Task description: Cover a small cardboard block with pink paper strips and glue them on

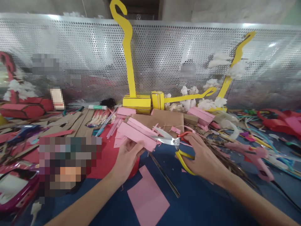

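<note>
Pink box (137, 133) sits pinched between the left hand's (127, 157) thumb and fingers. To their right, half-open scissors (174, 142) meet its end, their handles held in the loosely curled right hand (199, 153). For neat trimming, steady the box, fingertips clear of the blades. Beyond the left hand, a packet (100, 117) seemingly holds pale sticks; the box's inside is hidden.

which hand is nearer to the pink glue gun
Right. The right hand, holding the scissors, is just left of the glue gun; the left hand is farther left, beyond the scissors, gripping the pink piece.
</note>
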The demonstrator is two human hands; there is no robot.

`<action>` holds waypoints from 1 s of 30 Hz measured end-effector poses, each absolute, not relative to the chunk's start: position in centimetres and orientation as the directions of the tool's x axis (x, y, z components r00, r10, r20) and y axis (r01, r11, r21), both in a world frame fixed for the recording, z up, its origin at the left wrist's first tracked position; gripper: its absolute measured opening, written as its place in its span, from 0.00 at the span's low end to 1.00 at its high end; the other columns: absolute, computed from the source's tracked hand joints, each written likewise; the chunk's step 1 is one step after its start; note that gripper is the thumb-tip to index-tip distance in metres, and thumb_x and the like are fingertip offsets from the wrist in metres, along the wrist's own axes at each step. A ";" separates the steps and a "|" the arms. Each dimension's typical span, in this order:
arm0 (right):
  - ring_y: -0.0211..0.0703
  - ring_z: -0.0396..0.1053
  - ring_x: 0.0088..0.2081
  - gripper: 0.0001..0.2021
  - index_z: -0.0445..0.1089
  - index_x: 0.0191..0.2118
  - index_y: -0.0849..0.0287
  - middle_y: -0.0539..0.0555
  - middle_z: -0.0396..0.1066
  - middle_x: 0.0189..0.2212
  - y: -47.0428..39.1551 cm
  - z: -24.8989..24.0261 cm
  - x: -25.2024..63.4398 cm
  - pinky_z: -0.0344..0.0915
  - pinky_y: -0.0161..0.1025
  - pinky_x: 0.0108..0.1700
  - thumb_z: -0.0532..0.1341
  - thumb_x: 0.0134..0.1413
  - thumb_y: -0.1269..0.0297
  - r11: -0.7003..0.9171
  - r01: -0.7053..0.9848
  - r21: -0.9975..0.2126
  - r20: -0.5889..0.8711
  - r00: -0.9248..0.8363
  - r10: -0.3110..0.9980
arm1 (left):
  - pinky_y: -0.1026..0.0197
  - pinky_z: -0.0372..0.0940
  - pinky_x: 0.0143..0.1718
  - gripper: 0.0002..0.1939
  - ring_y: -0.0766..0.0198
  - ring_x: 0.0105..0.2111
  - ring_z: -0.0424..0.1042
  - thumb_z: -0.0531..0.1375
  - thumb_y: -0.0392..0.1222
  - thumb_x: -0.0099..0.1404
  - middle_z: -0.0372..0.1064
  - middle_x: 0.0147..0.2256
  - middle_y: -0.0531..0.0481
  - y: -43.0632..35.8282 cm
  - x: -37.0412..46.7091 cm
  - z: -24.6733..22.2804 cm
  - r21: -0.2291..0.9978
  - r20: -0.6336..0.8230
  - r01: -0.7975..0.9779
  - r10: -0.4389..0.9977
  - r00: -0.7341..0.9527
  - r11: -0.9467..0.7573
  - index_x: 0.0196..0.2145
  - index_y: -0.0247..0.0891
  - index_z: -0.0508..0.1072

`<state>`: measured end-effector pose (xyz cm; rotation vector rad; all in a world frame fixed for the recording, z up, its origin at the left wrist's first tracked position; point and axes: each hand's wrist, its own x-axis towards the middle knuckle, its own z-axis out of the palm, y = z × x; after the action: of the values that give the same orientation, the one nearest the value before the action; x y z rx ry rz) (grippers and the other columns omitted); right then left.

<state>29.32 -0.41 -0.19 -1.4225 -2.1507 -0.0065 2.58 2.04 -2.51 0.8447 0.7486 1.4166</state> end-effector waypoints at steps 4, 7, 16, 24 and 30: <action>0.58 0.65 0.60 0.23 0.63 0.58 0.54 0.60 0.66 0.57 -0.3 -0.4 29.4 0.65 0.52 0.60 0.63 0.58 0.62 0.397 0.872 -0.286 0.408 -0.264 0.874 | 0.61 0.76 0.45 0.11 0.63 0.40 0.79 0.73 0.42 0.58 0.79 0.40 0.50 2.1 2.5 -2.7 0.858 0.069 -0.513 0.996 0.050 -0.033 0.34 0.37 0.77; 0.56 0.66 0.59 0.22 0.63 0.58 0.52 0.58 0.67 0.57 -0.4 -0.6 29.4 0.66 0.49 0.59 0.63 0.59 0.61 0.387 0.869 -0.308 0.379 -0.261 0.888 | 0.59 0.76 0.47 0.11 0.63 0.41 0.78 0.72 0.43 0.59 0.79 0.41 0.50 2.1 2.5 -2.7 0.863 0.083 -0.504 0.994 0.065 -0.039 0.38 0.38 0.78; 0.52 0.76 0.47 0.22 0.66 0.57 0.52 0.55 0.75 0.50 -0.9 -1.3 29.4 0.72 0.41 0.45 0.66 0.57 0.59 0.359 0.873 -0.330 0.298 -0.264 0.917 | 0.62 0.75 0.45 0.09 0.63 0.40 0.78 0.72 0.43 0.60 0.79 0.41 0.50 2.1 2.4 -3.1 0.874 0.103 -0.483 0.991 0.091 -0.046 0.35 0.38 0.78; 0.52 0.78 0.45 0.21 0.68 0.56 0.52 0.56 0.78 0.47 -0.9 -1.2 29.5 0.72 0.41 0.43 0.66 0.58 0.58 0.350 0.883 -0.312 0.323 -0.248 0.913 | 0.62 0.76 0.44 0.11 0.60 0.41 0.80 0.72 0.43 0.59 0.79 0.38 0.49 1.9 2.4 -2.7 0.879 0.098 -0.475 0.991 0.087 -0.045 0.36 0.37 0.78; 0.52 0.79 0.42 0.19 0.69 0.56 0.52 0.55 0.79 0.44 -0.9 -1.1 29.5 0.73 0.42 0.42 0.64 0.60 0.59 0.357 0.876 -0.324 0.315 -0.256 0.914 | 0.57 0.76 0.47 0.12 0.55 0.46 0.80 0.71 0.43 0.60 0.80 0.43 0.46 2.0 2.3 -2.9 0.894 0.102 -0.444 0.992 0.078 -0.057 0.40 0.37 0.77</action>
<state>29.54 -0.86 -1.10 -1.5573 -2.1792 0.1137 2.33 2.03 -2.85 0.9680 0.7583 1.3771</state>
